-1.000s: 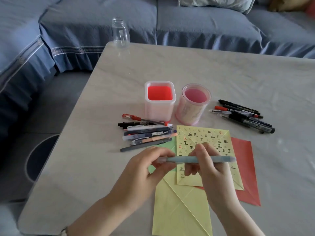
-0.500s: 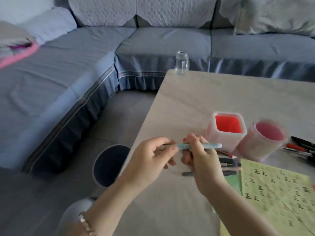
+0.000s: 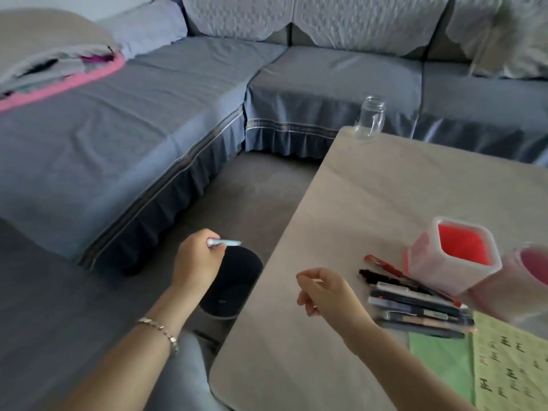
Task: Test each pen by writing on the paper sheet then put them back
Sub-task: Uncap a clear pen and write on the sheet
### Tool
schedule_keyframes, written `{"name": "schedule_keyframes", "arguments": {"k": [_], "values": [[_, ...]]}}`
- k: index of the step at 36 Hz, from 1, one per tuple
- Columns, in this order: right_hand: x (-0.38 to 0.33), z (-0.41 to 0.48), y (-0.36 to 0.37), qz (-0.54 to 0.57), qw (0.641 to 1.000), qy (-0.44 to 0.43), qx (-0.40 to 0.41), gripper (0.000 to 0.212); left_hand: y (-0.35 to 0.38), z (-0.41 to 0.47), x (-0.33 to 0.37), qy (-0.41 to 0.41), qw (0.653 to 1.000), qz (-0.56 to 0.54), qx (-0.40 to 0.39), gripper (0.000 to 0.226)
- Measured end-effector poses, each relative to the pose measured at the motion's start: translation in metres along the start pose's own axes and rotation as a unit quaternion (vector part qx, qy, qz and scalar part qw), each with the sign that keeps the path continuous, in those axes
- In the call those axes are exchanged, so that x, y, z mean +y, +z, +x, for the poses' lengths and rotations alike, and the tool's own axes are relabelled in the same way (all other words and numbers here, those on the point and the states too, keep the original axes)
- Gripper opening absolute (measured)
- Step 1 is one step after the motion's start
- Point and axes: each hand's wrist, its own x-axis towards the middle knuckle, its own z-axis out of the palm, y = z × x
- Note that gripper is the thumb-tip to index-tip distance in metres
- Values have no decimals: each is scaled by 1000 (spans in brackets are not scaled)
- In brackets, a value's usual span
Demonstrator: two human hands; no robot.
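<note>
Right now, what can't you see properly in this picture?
All head view:
Round pink cup: cut by the right edge, blurred.
Yellow sheet: cut by the corner, marks too blurred to read.
Bin: too dark inside.
Right hand: whether it pinches anything, too small.
Blue pen: its end hidden in the left hand.

Smooth, faintly glossy plastic on the pale blue pen (image 3: pixel 226 242) pinched in the left hand (image 3: pixel 196 258) fingers. Shiny metal links on the bracelet (image 3: pixel 160 328) behind that wrist. Under the right hand (image 3: pixel 323 289), smooth matt stone-look table (image 3: pixel 370 203). Just beyond the right fingertips, glossy plastic pens (image 3: pixel 415 304); past them, frosted translucent plastic holder (image 3: pixel 430 262). Matt paper sheet (image 3: pixel 510 366) by the right forearm. Far beyond both hands, clear glass jar (image 3: pixel 370 118) and matt woven cloth sofa cover (image 3: pixel 178 114).
</note>
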Motion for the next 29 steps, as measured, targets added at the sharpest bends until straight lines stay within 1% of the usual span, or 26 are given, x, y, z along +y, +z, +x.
{"name": "schedule_keyframes", "arguments": {"k": [2, 4, 6, 8, 10, 13, 15, 20, 24, 27, 29], "values": [[4, -1, -4, -20, 1000, -6, -2, 6, 8, 6, -3, -6, 1000, 9, -24, 17], [7, -4, -10, -33, 999, -12, -1, 6, 13, 5, -1, -4, 999, 13, -49, 30], [11, -9, -18, -43, 999, -20, 7, 8, 17, -4, 10, 12, 998, 19, -50, 36], [15, -16, -29, -66, 997, -29, 14, 8, 20, -21, 28, 62, 998, 3, -31, 33], [20, -25, -44, -103, 994, -34, 12, 9, 22, -43, 51, 126, 991, -30, -30, 29], [31, -42, -71, -157, 987, -35, 14, 11, 32, -80, 82, 228, 970, -53, -69, 24], [42, -55, -93, -202, 978, -33, 27, 13, 43, -104, 102, 273, 953, -70, -108, 22], [70, -90, -157, -301, 950, -16, 78, 15, 75, -157, 148, 336, 907, -120, -224, 29], [86, -120, -208, -332, 933, 10, 138, 15, 106, -190, 173, 386, 872, -103, -284, 29], [97, -138, -246, -348, 915, 21, 201, 8, 122, -211, 188, 428, 842, -60, -321, 43], [103, -141, -270, -361, 898, 25, 249, 12, 130, -218, 187, 434, 833, -45, -339, 55]]}}
